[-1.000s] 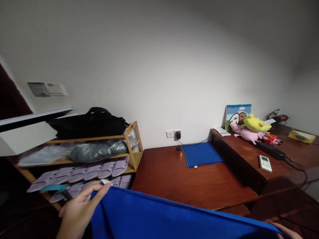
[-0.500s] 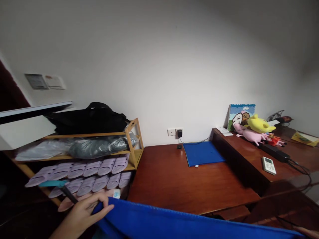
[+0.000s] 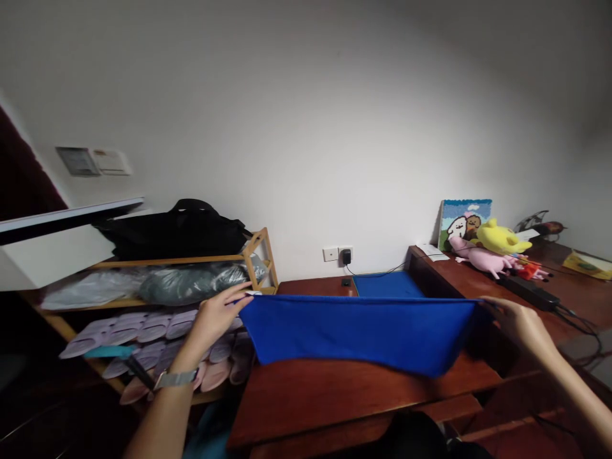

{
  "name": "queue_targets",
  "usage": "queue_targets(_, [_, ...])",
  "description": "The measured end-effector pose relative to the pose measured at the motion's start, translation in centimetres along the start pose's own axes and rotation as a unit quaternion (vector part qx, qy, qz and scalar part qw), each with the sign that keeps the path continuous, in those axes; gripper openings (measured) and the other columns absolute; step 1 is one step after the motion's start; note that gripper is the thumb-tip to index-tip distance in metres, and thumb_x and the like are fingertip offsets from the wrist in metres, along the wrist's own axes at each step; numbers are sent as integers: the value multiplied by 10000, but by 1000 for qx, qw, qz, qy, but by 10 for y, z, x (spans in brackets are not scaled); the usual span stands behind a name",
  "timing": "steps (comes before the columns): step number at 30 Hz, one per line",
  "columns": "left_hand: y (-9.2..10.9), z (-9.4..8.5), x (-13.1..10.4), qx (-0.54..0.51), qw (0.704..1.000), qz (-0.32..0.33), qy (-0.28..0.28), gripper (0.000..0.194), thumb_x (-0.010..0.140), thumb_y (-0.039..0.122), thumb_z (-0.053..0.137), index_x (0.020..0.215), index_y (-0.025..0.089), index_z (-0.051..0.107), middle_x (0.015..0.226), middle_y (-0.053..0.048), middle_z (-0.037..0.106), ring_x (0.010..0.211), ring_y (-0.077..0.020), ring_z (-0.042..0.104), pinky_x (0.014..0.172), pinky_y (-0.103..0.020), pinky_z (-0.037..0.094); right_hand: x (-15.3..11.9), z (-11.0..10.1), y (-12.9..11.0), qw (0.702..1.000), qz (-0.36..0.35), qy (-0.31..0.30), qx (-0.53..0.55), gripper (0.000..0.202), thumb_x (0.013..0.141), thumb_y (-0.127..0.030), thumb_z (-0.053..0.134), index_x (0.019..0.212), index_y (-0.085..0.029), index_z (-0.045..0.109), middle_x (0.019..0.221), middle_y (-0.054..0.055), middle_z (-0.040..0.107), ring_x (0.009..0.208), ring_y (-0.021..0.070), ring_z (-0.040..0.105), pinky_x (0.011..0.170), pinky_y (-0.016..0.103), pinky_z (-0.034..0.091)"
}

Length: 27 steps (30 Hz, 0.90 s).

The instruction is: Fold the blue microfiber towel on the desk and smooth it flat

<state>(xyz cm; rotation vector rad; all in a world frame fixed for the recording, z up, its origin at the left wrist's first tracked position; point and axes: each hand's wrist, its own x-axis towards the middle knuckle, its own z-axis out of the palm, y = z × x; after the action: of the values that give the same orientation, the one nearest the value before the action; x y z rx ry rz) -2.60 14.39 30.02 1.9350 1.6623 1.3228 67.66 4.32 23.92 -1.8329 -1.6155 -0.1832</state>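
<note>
A blue cloth [image 3: 354, 331] is stretched out between my two hands above the wooden desk. My left hand [image 3: 220, 313] pinches its upper left corner, where a small white tag shows. At the other end, my right hand [image 3: 514, 319] has its fingers closed on the upper right corner. The cloth's top edge is pulled nearly straight, and its lower edge hangs loose over the desk top [image 3: 335, 395]. Behind it lies a second blue cloth [image 3: 389, 285], flat at the back of the desk and partly hidden.
To the left stands a wooden rack [image 3: 261, 248] with lilac slippers [image 3: 125, 328], wrapped bundles and a black bag [image 3: 176, 229] on it. On the raised right side sit plush toys [image 3: 502, 239], a picture [image 3: 463, 220] and a power strip [image 3: 533, 292]. A charger [image 3: 346, 256] is plugged into the wall.
Both hands have risen and moved forward over the desk, carrying the blue cloth up from the bottom of the view. My right hand has come fully into sight.
</note>
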Motion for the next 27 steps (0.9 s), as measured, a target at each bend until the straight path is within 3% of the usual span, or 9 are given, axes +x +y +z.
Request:
queue_targets(3, [-6,-14,-21,10,998,10,68,698,772,704,670,1261,208,709,1168,-98,785,1105,-315,726,977,-398,568,-1,1,0,998,-15,56,17,575,872,-647,482,1116,-221,781,1045,121,797,883,294,759,699,331,542])
queue_targets(6, [-40,-11,-60,1,998,-15,65,657,754,709,697,1186,217,747,1161,-91,789,1081,-313,738,906,-378,614,-32,25,11,996,-1,29,83,511,857,-630,564,1107,-243,784,1065,76,798,898,257,760,747,284,570])
queue_targets(8, [-73,4,-91,-13,999,-43,25,626,735,736,698,1076,219,789,1072,-92,812,995,-316,766,800,-366,649,-60,55,23,991,29,-17,131,473,841,-615,607,1094,-260,790,1074,52,799,875,237,765,729,253,586])
queue_targets(10, [-107,28,-122,-14,999,-46,-19,592,736,763,675,975,239,814,1045,-78,818,972,-311,773,819,-375,649,-90,93,36,981,62,-61,174,470,828,-614,596,1053,-256,802,1037,51,806,795,236,771,661,255,601])
queue_targets(12, [-137,55,-151,12,998,-43,-51,560,754,781,635,898,275,826,961,-57,828,914,-298,785,801,-362,650,-115,132,48,975,72,-92,190,469,792,-616,584,975,-252,819,989,60,811,825,271,777,704,301,624])
queue_targets(15, [-168,88,-185,67,995,6,-76,519,810,762,572,800,309,826,885,-55,822,867,-277,786,808,-352,642,-143,180,59,974,68,-117,182,446,739,-613,569,859,-269,828,976,76,809,952,326,766,842,392,621])
queue_targets(17, [-181,99,-200,105,990,40,-84,476,861,700,541,786,320,817,929,-58,820,903,-274,780,822,-361,637,-153,199,64,975,65,-120,176,447,730,-618,548,818,-282,829,1005,90,805,983,344,758,870,432,612])
queue_targets(23, [-198,100,-221,195,973,71,-99,257,890,446,555,867,338,786,1053,-25,802,989,-256,764,827,-341,630,-166,212,77,979,43,-103,168,408,760,-575,542,829,-299,835,1078,109,791,989,365,752,873,505,607])
queue_targets(27, [-195,95,-233,229,963,76,-120,282,880,343,534,1007,345,786,1187,-20,778,1062,-251,747,918,-368,611,-176,212,89,983,25,-96,154,370,794,-529,562,887,-298,836,1095,103,788,1011,363,744,902,521,602])
